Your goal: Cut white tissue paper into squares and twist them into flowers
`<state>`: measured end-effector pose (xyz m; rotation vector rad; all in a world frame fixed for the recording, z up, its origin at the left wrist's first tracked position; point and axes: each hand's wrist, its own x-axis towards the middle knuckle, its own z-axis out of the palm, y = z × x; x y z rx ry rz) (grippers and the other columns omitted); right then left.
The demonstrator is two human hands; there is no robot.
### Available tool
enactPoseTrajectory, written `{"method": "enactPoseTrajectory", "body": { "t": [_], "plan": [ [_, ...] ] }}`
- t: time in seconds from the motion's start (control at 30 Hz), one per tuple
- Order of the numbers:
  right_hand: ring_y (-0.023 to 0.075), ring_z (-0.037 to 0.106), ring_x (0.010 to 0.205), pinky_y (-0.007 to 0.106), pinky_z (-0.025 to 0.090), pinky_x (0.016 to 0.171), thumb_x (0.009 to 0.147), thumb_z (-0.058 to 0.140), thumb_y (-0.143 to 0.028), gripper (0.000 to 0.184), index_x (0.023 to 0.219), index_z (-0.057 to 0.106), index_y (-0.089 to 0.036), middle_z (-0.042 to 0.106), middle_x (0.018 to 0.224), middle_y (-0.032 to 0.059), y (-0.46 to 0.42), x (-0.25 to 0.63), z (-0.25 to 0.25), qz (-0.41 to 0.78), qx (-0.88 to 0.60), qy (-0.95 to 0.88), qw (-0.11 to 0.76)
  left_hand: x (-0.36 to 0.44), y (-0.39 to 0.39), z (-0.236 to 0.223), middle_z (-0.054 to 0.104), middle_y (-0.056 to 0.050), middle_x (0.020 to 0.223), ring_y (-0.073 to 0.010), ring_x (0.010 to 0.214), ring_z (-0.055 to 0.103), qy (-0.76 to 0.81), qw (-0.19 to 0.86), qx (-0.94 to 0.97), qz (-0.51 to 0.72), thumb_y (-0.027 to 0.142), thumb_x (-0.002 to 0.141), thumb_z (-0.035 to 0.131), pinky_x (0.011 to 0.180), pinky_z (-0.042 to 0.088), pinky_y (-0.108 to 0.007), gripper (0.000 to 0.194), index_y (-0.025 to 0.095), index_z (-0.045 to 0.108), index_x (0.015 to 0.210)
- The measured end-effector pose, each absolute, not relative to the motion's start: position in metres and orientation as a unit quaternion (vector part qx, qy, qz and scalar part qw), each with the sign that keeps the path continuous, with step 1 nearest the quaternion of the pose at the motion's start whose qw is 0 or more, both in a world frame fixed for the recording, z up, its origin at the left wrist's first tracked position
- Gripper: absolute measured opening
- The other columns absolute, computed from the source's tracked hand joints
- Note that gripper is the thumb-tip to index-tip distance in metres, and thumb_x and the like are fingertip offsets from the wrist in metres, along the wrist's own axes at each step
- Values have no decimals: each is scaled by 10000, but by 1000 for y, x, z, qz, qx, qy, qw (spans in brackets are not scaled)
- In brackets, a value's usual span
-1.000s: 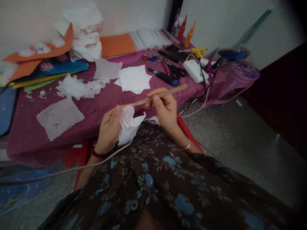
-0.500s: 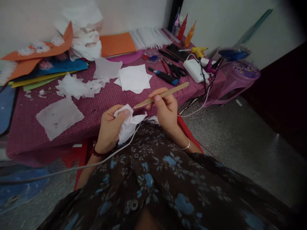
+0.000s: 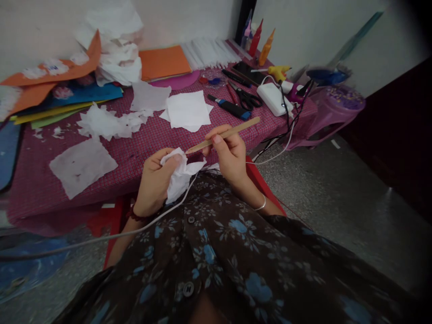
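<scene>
My left hand [image 3: 155,182] is closed around a crumpled white tissue [image 3: 177,182], thumb pressed on top, just in front of the table edge. Between the thumb and fingers of my right hand [image 3: 229,150] is a flat wooden stick [image 3: 241,127], slanting down to the left. Its lower tip touches or nearly touches the tissue by my left thumb; the exact contact is too small to tell. On the table beyond lie a stack of white paper squares [image 3: 189,110], torn white tissue [image 3: 106,121] and a thin flat sheet [image 3: 83,166].
A box cutter [image 3: 231,108], black scissors [image 3: 249,98] and a white power bank [image 3: 275,99] lie at the right. Behind them are a yellow glue gun [image 3: 279,73] and upright paint bottles [image 3: 266,48]. A pale cable [image 3: 135,229] crosses my lap. Coloured sheets [image 3: 165,62] lie at the back.
The wooden stick and my right hand have shifted slightly left and down. My left hand keeps its hold on the tissue, nearly still.
</scene>
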<state>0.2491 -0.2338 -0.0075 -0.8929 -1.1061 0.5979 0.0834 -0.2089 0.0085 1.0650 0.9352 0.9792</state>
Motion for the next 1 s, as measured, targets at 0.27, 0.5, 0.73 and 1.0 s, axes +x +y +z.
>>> {"method": "enactPoseTrajectory", "body": {
  "t": [0.27,0.5,0.73,1.0],
  "plan": [
    [66,574,612,215,473,585,968,505,-532,323,928,571,-219,547,741,-45,-233,248,-8,275,-384,-525,708,84,-209,9,653,12,646,-80,501,503,425,634,472,442,287,635,817,445,379,-191,197,179,707,757],
    [69,574,606,215,470,573,958,520,-543,329,929,574,-219,557,721,-48,-233,247,-7,281,-381,-519,712,82,-207,6,696,-5,695,-96,547,549,399,634,486,451,295,650,803,482,413,-195,154,205,747,763],
    [76,578,613,226,485,585,971,510,-510,297,938,579,-223,584,762,-35,-239,245,-5,262,-397,-520,709,86,-206,3,688,-8,635,-88,527,514,426,641,439,463,344,672,789,477,385,-195,146,205,761,703],
    [134,639,813,295,539,743,959,551,-444,238,956,624,-218,654,907,19,-241,247,-7,254,-397,-574,669,84,-209,5,593,20,595,-82,473,455,416,633,487,435,333,696,790,440,347,-208,169,193,703,735]
  ]
}}
